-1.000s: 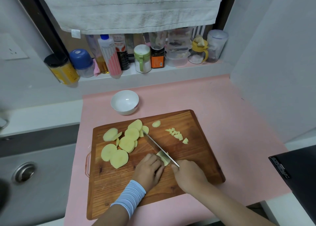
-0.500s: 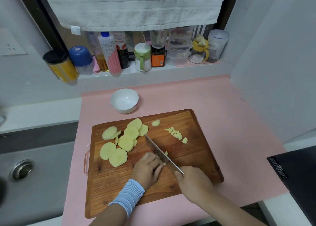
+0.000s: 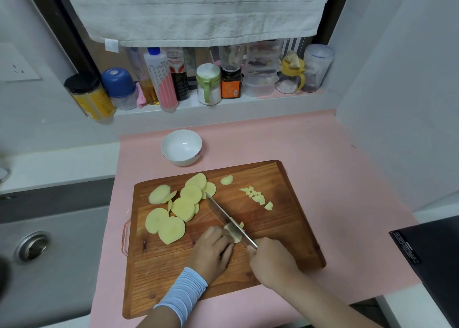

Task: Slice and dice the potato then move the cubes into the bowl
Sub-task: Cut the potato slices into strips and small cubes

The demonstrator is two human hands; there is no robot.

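The right hand (image 3: 272,260) has pulled in closer to the left hand (image 3: 212,250) than a moment ago. Its fist is wrapped round the knife (image 3: 223,215), with the blade now down through the potato slice (image 3: 234,235). The left hand's curled fingers pin that slice mid-board. The round slices (image 3: 183,206) on the left, the cubes (image 3: 257,197) far right and the bowl (image 3: 182,162) beyond the cutting board (image 3: 285,233) are unchanged.

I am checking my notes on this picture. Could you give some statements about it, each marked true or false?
1. The cubes lie in the bowl. False: they lie on the board.
2. The right hand holds the knife. True.
3. The slices lie left of the knife. True.
4. The left hand is idle. False: it holds a potato piece on the board.
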